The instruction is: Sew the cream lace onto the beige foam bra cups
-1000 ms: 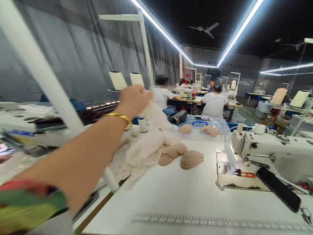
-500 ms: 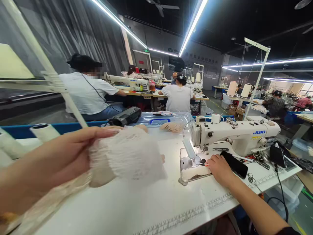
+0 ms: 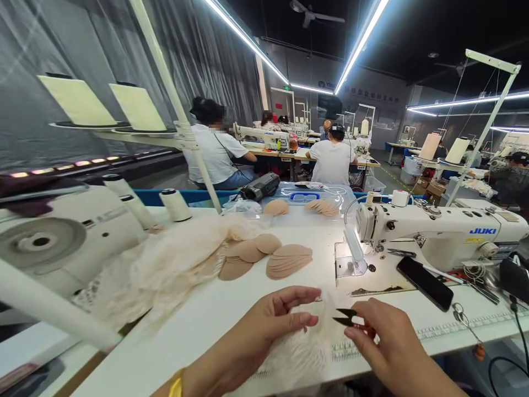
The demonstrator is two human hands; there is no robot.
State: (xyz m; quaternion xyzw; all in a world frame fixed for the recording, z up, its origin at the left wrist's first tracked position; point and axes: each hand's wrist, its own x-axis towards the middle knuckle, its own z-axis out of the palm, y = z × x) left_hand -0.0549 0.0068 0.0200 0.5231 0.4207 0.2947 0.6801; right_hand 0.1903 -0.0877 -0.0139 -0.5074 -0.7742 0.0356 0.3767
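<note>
Near sewing machine (image 3: 433,227): 3 o'clock; we read JUKI.
Far sewing machine (image 3: 258,135): 12 o'clock; JUKI again.
Wall lettering (image 3: 372,92): 1 o'clock; we read "YIN", the rest unclear.
Thread cones (image 3: 78,102): two at 10 o'clock, on the rack (image 3: 142,139).
Beige pads (image 3: 289,262): two groups on the table (image 3: 194,325), two on the plastic box (image 3: 341,193).
Snips (image 3: 345,320): one pair, 5 o'clock, clamped in our right hand (image 3: 390,333).
White lace (image 3: 300,355): between 5 and 6 o'clock, at our left hand (image 3: 264,325); thumb and forefinger apart, any grip we cannot tell.

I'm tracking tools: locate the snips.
In the head view, the snips are in the right hand, low and right of centre, blades toward the left hand.
</note>
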